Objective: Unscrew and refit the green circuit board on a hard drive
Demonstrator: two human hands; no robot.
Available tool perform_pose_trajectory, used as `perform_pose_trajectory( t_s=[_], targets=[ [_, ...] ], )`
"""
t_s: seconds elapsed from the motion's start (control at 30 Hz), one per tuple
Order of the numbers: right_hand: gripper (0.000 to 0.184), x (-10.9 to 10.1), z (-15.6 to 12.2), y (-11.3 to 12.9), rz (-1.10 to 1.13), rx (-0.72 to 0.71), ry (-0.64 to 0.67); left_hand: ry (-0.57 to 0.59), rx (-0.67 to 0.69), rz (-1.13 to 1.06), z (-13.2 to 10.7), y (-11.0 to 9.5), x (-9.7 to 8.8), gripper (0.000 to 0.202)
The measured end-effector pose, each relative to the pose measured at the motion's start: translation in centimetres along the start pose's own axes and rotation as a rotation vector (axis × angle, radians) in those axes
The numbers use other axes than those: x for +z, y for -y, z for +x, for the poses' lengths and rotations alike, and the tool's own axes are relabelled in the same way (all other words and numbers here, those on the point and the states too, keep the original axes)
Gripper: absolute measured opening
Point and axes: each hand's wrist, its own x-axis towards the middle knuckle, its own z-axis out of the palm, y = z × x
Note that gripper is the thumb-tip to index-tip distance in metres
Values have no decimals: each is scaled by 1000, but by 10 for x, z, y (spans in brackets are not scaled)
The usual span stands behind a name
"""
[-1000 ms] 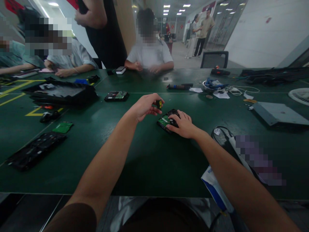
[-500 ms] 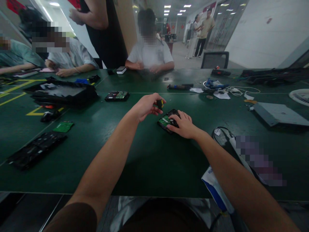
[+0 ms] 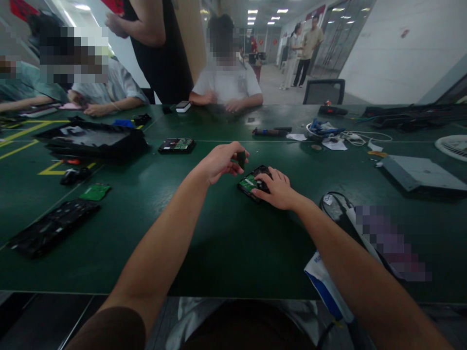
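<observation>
Drive (image 3: 249,183) lies on the table (image 3: 219,243), held down by the right hand (image 3: 276,189), fingers half spread. The left hand (image 3: 223,163), curled, pinches a dark object (image 3: 241,159) beside it. Lettering on the bag (image 3: 322,282) is unreadable.

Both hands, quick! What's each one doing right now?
Left hand: closed, pinching a small dark piece.
Right hand: resting on the black-and-green device; whether its grip is closed can't be told.
</observation>
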Motion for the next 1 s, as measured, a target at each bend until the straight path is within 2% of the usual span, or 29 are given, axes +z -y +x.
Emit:
perform_pose_trajectory(
  t_s=[0.2, 0.4, 0.7, 0.87, 1.0],
  targets=[
    [67, -1, 0, 1, 1, 7, 6, 15, -33, -91, 2, 2, 1, 25],
    [66, 0, 0, 1, 1, 6, 9, -57, 54, 22, 1, 1, 1, 26],
    [68, -2, -1, 1, 13, 6, 14, 0, -31, -139, 3, 2, -3, 26],
    [68, -4, -1, 3, 8, 12, 20, -45, 0, -83, 4, 3, -4, 30],
    [69, -3, -1, 2, 7, 11, 16, -38, -5, -55, 4, 3, -3, 31]
  ],
)
